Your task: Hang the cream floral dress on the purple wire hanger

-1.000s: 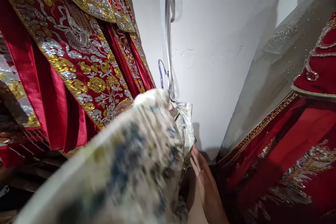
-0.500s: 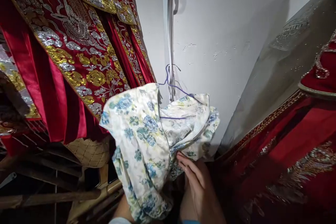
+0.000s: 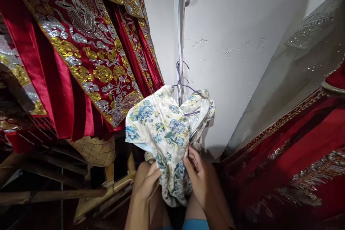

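A white blouse (image 3: pixel 172 125) with blue and yellow flowers drapes on a purple wire hanger (image 3: pixel 185 86), whose hook stands up against a pale upright strip. My left hand (image 3: pixel 149 183) pinches the blouse's left side below the sleeve, thumb on the outside. At the front opening edge, my right hand (image 3: pixel 196 163) grips the fabric between thumb and fingers. The cloth between both hands is gathered, and its lower end hangs bunched above my knees. Fingertips behind the fabric are hidden.
Red robes (image 3: pixel 94 54) with gold and silver embroidery hang at the left. Another red beaded garment (image 3: pixel 302 143) hangs at the right beside a sheer cover (image 3: pixel 275 79). Bamboo furniture (image 3: pixel 107 194) stands low at the left, near the white wall (image 3: pixel 229 18).
My left hand has come into view from behind the blouse and holds its side. The blouse's front has turned and drawn in narrower. My right hand now grips the edge.
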`<state>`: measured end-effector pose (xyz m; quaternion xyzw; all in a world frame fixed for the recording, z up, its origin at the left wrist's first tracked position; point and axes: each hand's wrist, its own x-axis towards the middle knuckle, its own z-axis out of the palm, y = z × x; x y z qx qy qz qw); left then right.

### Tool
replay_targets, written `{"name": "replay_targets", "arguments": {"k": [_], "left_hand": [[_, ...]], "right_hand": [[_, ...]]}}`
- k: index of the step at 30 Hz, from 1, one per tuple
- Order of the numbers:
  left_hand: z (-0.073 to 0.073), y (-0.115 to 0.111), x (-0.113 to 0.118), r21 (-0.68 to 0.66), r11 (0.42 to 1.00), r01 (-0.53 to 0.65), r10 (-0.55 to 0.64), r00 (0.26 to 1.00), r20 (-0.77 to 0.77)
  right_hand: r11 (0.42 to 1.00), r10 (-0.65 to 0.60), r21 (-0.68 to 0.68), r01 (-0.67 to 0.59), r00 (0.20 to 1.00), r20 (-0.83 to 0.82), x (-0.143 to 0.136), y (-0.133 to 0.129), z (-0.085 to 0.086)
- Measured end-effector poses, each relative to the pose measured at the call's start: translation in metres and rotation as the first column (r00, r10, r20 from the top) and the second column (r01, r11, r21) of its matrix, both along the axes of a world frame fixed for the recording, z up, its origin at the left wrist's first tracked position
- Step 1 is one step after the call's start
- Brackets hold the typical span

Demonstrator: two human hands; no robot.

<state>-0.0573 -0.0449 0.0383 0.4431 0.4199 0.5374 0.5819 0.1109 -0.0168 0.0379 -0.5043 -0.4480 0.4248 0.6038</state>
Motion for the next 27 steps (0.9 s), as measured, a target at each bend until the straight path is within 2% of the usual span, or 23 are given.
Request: {"name": "replay_targets", "arguments": {"k": [3, 6, 9, 11, 13, 15, 17, 19, 22, 24, 27], "left_hand": [[-0.008, 0.039, 0.006, -0.015, 1.0, 0.026, -0.025, 0.998, 0.062], [-0.021, 0.045, 0.001, -0.018, 1.0, -0.002, 0.003, 0.997, 0.071], [-0.032, 0.044, -0.01, -0.049, 0.998, -0.048, 0.05, 0.998, 0.039], [-0.037, 0.049, -0.017, -0.052, 0.986, -0.156, 0.158, 0.987, 0.033], [-0.04, 0.056, -0.02, -0.014, 0.946, -0.323, 0.323, 0.946, 0.008], [-0.039, 0.06, -0.019, 0.104, 0.87, -0.483, 0.49, 0.869, -0.065], [-0.034, 0.058, -0.012, 0.28, 0.784, -0.554, 0.605, 0.784, -0.142], [-0.026, 0.052, 0.0, 0.435, 0.749, -0.5, 0.623, 0.755, -0.205], [-0.016, 0.043, 0.022, 0.542, 0.791, -0.284, 0.516, 0.785, -0.342], [-0.015, 0.039, 0.036, 0.529, 0.827, -0.191, 0.438, 0.81, -0.391], [-0.016, 0.038, 0.048, 0.431, 0.886, -0.173, 0.354, 0.852, -0.385]], "right_hand": [[0.997, -0.069, 0.028, 0.067, 0.995, 0.077, -0.003, 0.017, 0.012], [0.996, -0.075, 0.051, 0.069, 0.988, 0.133, 0.0, 0.032, 0.018], [0.997, -0.05, 0.063, 0.042, 0.99, 0.13, 0.004, 0.036, 0.015], [0.998, -0.028, 0.055, 0.023, 0.995, 0.097, 0.007, 0.031, 0.01], [1.0, 0.023, 0.019, -0.024, 0.997, 0.068, 0.008, 0.024, 0.007], [0.996, 0.092, -0.024, -0.091, 0.994, 0.058, 0.01, 0.018, 0.007], [0.987, 0.153, -0.051, -0.15, 0.986, 0.072, 0.011, 0.014, 0.01], [0.976, 0.211, -0.064, -0.206, 0.973, 0.096, 0.01, 0.011, 0.017], [0.952, 0.303, -0.075, -0.296, 0.946, 0.113, 0.005, 0.007, 0.029], [0.947, 0.321, -0.072, -0.314, 0.939, 0.121, 0.001, 0.004, 0.034], [0.956, 0.291, -0.055, -0.287, 0.951, 0.104, -0.003, 0.004, 0.032]]}}
